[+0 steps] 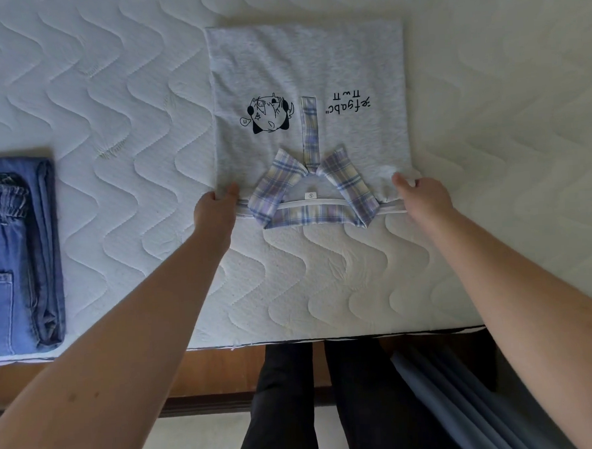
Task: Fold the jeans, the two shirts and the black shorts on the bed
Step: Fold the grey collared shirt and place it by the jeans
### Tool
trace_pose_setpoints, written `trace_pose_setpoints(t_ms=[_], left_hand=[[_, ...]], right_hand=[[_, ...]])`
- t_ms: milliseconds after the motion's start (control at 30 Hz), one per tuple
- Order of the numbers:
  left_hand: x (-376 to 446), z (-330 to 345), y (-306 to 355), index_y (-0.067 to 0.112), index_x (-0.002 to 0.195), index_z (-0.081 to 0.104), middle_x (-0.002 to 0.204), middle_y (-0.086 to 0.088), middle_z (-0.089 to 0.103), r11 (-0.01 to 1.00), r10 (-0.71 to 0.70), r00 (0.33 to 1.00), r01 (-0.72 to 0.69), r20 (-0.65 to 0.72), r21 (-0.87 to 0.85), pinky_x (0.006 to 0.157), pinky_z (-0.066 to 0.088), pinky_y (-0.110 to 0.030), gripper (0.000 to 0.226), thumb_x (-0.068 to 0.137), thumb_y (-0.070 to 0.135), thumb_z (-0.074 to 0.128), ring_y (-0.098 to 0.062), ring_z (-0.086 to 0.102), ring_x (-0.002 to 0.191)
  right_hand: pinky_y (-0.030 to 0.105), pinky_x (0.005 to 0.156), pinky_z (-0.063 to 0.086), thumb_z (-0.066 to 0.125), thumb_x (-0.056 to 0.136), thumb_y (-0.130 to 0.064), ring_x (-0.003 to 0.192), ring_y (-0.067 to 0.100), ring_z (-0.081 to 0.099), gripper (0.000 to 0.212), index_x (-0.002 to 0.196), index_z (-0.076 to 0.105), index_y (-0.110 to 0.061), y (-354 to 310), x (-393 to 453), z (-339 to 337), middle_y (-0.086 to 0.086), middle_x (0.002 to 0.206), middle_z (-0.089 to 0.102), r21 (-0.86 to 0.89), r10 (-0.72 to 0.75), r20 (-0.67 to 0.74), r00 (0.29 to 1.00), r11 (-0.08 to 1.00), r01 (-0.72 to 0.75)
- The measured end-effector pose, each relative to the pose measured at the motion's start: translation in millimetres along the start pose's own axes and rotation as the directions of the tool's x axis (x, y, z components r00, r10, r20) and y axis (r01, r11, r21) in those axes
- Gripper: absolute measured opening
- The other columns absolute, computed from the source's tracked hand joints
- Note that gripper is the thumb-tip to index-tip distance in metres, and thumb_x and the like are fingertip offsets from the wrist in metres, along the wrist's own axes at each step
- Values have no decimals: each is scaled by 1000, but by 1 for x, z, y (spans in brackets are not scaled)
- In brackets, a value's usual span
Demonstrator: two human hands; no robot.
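White quilted mattress [126, 96] held folded jeans [15, 252]; left hand [216, 208] and right hand [421, 192] apparently pinched the grey shirt [306, 62] corners.

A grey shirt [308, 86] with a plaid collar lies flat, sides folded in, its shoulder corners pinched by both hands. Folded jeans [15, 256] lie well left of the left hand [215, 211].

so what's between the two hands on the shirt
In the head view, the plaid collar of the grey shirt lies between the left hand and the right hand, with the neck label at its middle.
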State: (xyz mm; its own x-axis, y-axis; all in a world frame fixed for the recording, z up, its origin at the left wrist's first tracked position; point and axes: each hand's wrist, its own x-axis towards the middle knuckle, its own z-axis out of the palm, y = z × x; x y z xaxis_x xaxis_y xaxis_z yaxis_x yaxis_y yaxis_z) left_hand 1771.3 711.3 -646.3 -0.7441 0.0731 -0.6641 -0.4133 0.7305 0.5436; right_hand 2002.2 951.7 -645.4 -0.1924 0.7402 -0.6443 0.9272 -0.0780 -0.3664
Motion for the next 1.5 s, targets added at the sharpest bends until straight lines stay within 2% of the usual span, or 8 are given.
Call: trace_pose_setpoints(t_ms=[267,600,833,1033,1167,1267,1333,1500], left_hand=[[8,-17,-4,14,95,61,88,-6,65,997,78,997,-78,22,24,76,55,-40,14,90,25,69,-24,61,82],[13,-38,-5,12,93,57,74,0,55,922,231,969,-248,91,297,50,37,-27,19,93,31,62,-15,48,62],[26,-57,4,5,102,59,87,-7,59,834,327,942,-327,80,445,64,36,-30,21,94,25,59,-25,51,78],[60,-78,24,6,95,59,82,-8,56,756,391,913,-391,116,525,65,32,-27,14,94,20,58,-25,49,78],[74,-92,36,11,101,62,90,-10,64,793,400,915,-378,59,478,67,35,-24,13,93,21,60,-26,55,84],[72,-98,31,16,134,53,126,-9,64,849,360,932,-349,48,397,92,45,-29,41,95,25,60,-26,58,115],[65,-101,19,17,146,40,142,-9,52,851,366,929,-358,55,384,107,38,-32,55,96,26,59,-25,49,129],[24,-103,-28,22,146,39,141,-8,51,952,273,961,-264,-41,153,103,40,-31,51,97,19,54,-24,51,127]], right_hand=[[52,78,56,71,84,-38,83,40,68,31,87,69,-7,21,-11,13,15,79,67,24,-42,94,995,999,40],[30,58,47,61,93,-39,49,13,58,33,76,65,-11,37,-83,52,5,60,63,59,16,169,986,998,-26],[33,61,51,62,93,-34,61,16,65,28,71,62,-17,31,-126,94,6,68,69,194,74,295,953,972,-135],[14,43,38,58,97,-32,38,4,55,30,79,65,-9,22,-160,123,-3,66,67,305,128,414,901,913,-270],[18,43,38,48,99,-44,47,15,59,40,84,65,-11,-10,-184,155,0,71,72,156,170,576,800,937,-312],[23,55,48,28,97,-64,42,14,57,71,72,66,-11,-39,-186,157,2,60,69,-209,278,636,720,960,-186],[24,59,51,24,97,-66,44,13,56,67,68,60,-17,-52,-181,147,0,54,68,-368,293,669,683,929,-38],[31,73,53,38,103,-44,49,17,56,59,61,64,-12,-79,-142,108,0,51,63,-350,89,511,855,930,113]])
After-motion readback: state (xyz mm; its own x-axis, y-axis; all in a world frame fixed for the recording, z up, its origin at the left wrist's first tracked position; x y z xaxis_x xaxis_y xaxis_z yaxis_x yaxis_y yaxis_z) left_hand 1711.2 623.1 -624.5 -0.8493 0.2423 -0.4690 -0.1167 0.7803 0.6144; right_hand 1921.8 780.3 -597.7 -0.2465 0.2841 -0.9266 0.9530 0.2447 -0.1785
